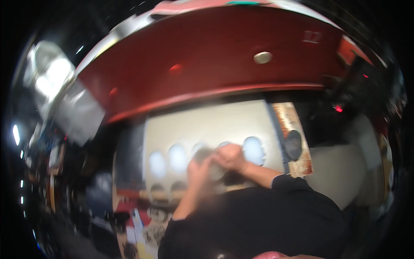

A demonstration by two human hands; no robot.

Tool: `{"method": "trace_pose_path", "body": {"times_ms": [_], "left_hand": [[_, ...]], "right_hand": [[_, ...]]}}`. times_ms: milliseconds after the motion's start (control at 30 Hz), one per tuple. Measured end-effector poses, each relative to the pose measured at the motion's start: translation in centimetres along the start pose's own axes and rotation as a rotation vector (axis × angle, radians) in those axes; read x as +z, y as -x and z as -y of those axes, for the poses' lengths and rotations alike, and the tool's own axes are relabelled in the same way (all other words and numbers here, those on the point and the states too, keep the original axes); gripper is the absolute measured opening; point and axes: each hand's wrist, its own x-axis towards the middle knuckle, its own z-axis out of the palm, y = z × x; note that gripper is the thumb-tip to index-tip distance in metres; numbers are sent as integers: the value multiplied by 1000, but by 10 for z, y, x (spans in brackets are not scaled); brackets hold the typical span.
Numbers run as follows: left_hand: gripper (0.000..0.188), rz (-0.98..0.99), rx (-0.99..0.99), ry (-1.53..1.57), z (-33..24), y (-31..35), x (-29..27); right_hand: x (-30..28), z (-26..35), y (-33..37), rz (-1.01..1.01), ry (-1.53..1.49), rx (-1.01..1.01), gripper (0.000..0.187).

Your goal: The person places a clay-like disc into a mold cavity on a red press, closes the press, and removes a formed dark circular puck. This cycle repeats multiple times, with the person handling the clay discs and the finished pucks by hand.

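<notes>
Both hands meet over the near middle of a pale beige panel (207,118) with a row of glowing white oval openings. My left hand (198,172) is closed, its fingers blurred around a dark greyish patch (202,153) that I cannot make out. Against it, my right hand (231,157) is curled closed, and what its fingers pinch is hidden. A bright white oval (253,151) shows just right of my right hand. Two more white ovals, one of them nearest my left hand (177,157), lie to the left. Dark ovals (178,187) line the panel's near edge.
A rusty strip (297,142) with a dark oval piece (293,144) on it borders the panel's right side. Behind rises a wide red machine front (215,52) with a round pale knob (262,57). Several flat dark pieces and papers lie at lower left.
</notes>
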Motion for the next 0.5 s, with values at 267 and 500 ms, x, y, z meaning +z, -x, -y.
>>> {"method": "trace_pose_path", "body": {"times_ms": [267, 500], "left_hand": [[28, 135, 103, 155, -3, -6, 5], [19, 122, 89, 182, 1, -10, 12]], "right_hand": [[-15, -13, 1, 394, -280, 428, 35], [-24, 5, 12, 134, 56, 216, 21]]}}
